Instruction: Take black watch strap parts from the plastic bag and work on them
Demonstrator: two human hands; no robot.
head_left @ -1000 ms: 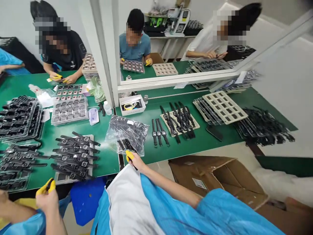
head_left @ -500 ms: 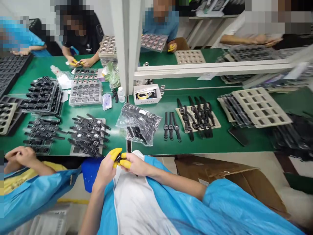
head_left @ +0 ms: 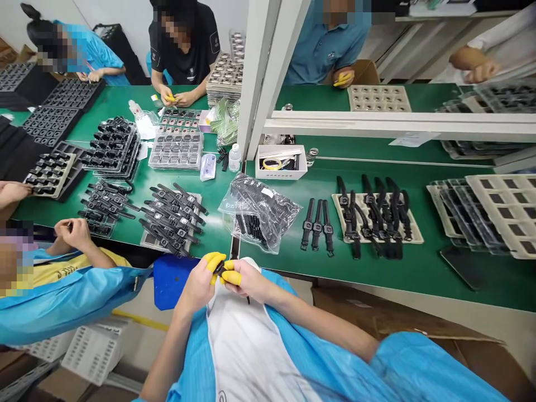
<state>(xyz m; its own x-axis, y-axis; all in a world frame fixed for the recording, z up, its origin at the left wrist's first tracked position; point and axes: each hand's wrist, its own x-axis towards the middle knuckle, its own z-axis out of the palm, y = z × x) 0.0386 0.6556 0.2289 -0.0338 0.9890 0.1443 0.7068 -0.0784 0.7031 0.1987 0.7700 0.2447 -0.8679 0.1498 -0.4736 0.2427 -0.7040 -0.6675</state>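
Both hands stay pressed together, left hand [head_left: 200, 282] and right hand [head_left: 244, 279] pinching a small black watch part [head_left: 220, 269].

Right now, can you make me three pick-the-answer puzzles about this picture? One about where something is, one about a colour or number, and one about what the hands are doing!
1. Where is the clear bag of black straps?
A. on the green table, ahead of the hands
B. on the floor
C. inside the white box

2. How many watches lie in a row between the bag and the pale tray?
A. one
B. three
C. six

3. What are the left hand and right hand doing?
A. resting flat on the table
B. pinching a small black piece together
C. lifting the bag

Answers: 1 A, the bag rests on the green top just past the hands. 2 B, three lie side by side. 3 B, yellow-capped fingertips meet on the dark piece.
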